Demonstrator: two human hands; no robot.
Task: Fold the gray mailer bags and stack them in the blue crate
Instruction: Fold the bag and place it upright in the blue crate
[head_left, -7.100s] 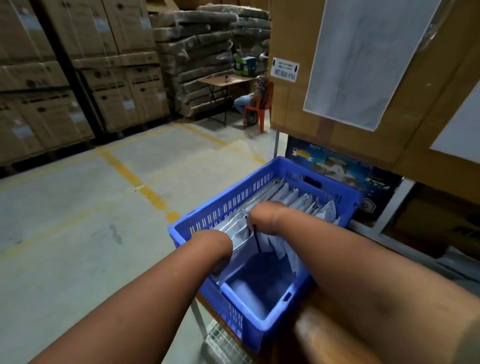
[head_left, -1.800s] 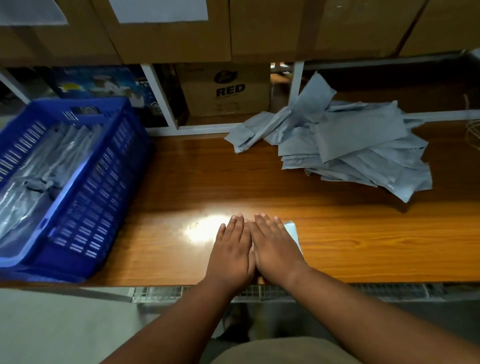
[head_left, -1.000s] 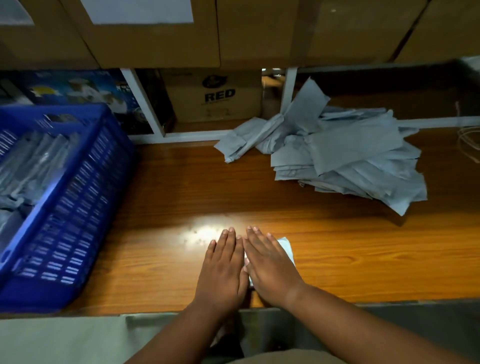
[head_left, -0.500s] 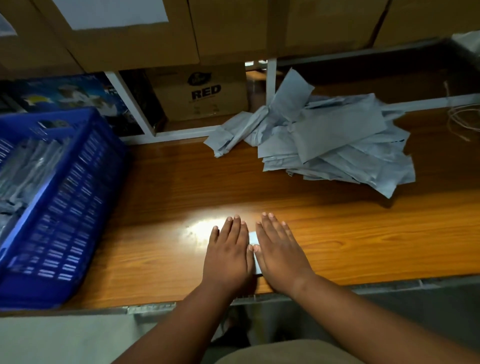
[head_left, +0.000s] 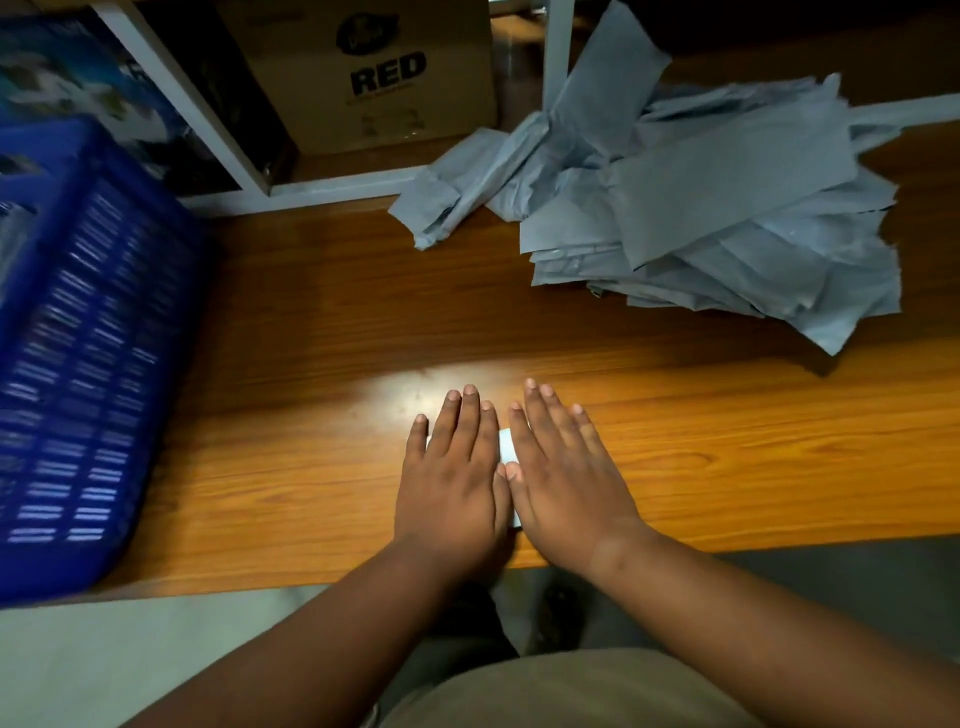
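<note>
At the far left one blue crate stands on the wooden surface, blurred, its contents barely visible here, so how many folded bags it holds cannot be told. Behind it sits one cardboard box printed RED, on the shelf under the white frame.

Near the front edge, the left hand and right hand lie side by side, both flat with fingers straight, pressing down on one folded bag, of which only a pale sliver shows between and beside them. This looks like the flattening of a fold, so that bag is nearly ready to go into the crate, which stands well apart to the left.

To the right, at the back of the surface, is one loose pile of gray bags, unfolded and overlapping; too tangled to count, but clearly many, so much of the job seems left
</note>
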